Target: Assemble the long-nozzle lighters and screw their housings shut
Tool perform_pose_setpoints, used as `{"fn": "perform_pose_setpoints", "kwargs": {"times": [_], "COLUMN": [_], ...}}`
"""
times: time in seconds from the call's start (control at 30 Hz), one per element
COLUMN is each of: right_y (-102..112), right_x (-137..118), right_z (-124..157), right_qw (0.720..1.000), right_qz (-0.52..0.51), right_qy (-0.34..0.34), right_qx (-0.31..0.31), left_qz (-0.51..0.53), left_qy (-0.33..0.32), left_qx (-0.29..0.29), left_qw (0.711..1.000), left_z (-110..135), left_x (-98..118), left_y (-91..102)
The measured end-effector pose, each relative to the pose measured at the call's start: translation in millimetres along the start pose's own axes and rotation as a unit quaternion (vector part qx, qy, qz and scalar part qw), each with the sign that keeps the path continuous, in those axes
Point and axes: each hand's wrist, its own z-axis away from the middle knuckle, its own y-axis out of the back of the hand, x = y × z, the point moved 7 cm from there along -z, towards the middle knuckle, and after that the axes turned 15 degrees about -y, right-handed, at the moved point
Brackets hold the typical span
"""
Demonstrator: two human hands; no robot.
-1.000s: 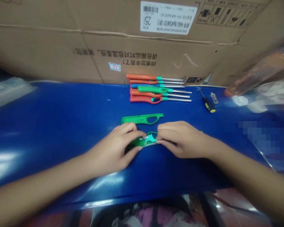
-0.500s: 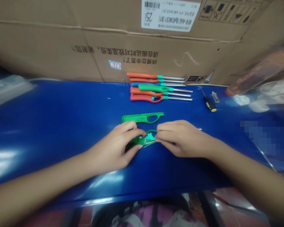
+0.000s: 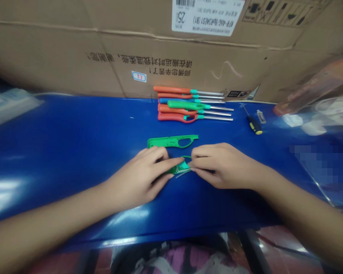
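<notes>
Between my hands is an opened green lighter [image 3: 180, 168] of the long-nosed kind, with its teal trigger and thin wires or tubes showing. My left hand [image 3: 144, 172] is closed around its handle end, the index finger reaching over the trigger area. My right hand [image 3: 223, 166] pinches the front end, where the nozzle begins; its fingers hide most of that part. Just beyond the hands lies a loose green handle shell [image 3: 162, 142], hollow side up with a trigger loop at its right end.
Several finished-looking long lighters [image 3: 178, 111] in orange, red, blue and green lie in a row before a cardboard box [image 3: 65, 57]. To their right are a screwdriver [image 3: 254, 125] and a small clear part [image 3: 261, 116]. Plastic packaging [image 3: 328, 110] is at the right, a blue table [image 3: 60, 152] beneath.
My left index finger has moved right, over the teal trigger. The right hand has hardly shifted and still pinches the front end.
</notes>
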Motion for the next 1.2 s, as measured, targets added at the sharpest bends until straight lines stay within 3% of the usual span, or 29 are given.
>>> {"fn": "perform_pose_setpoints", "kwargs": {"times": [0.2, 0.33, 0.47, 0.6, 0.73, 0.8, 0.87, 0.9, 1.07, 1.2], "right_y": [-0.3, -1.7, 7.4, 28.0, 59.2, 68.9, 72.1, 73.5, 62.2, 54.3], "right_x": [5.1, 9.1, 18.7, 53.5, 121.7, 165.0, 207.5, 222.0, 263.1, 271.1], "right_z": [-2.3, -5.5, -7.6, -5.4, 12.5, 28.1, 50.7, 59.8, 80.6, 83.3], "right_qw": [0.989, 0.979, 0.975, 0.961, 0.901, 0.858, 0.791, 0.77, 0.723, 0.705], "right_qz": [-0.128, -0.176, -0.179, -0.095, 0.003, 0.049, 0.072, 0.071, 0.046, 0.02], "right_qy": [-0.061, -0.096, -0.119, -0.185, -0.314, -0.424, -0.559, -0.591, -0.661, -0.682], "right_qx": [-0.034, -0.034, 0.051, 0.184, 0.301, 0.287, 0.239, 0.231, 0.195, 0.192], "left_qz": [-0.097, -0.132, -0.129, -0.121, -0.121, -0.125, -0.133, -0.137, -0.158, -0.16], "left_qy": [-0.036, -0.042, -0.045, -0.048, -0.055, -0.059, -0.061, -0.062, -0.07, -0.066], "left_qx": [-0.078, -0.097, -0.096, -0.08, -0.053, -0.038, -0.027, -0.025, -0.015, -0.009], "left_qw": [0.992, 0.986, 0.986, 0.988, 0.99, 0.99, 0.989, 0.988, 0.985, 0.985], "left_z": [-2.5, -2.9, -2.5, -2.0, 0.0, 1.8, 3.7, 4.6, 5.5, 4.1], "left_x": [10.6, 13.7, 12.6, 9.5, 6.6, 5.6, 4.7, 4.4, 6.9, 10.6], "left_y": [-4.9, -4.5, -5.1, -4.3, -1.9, -0.7, 0.3, 0.6, 3.2, 6.8]}}
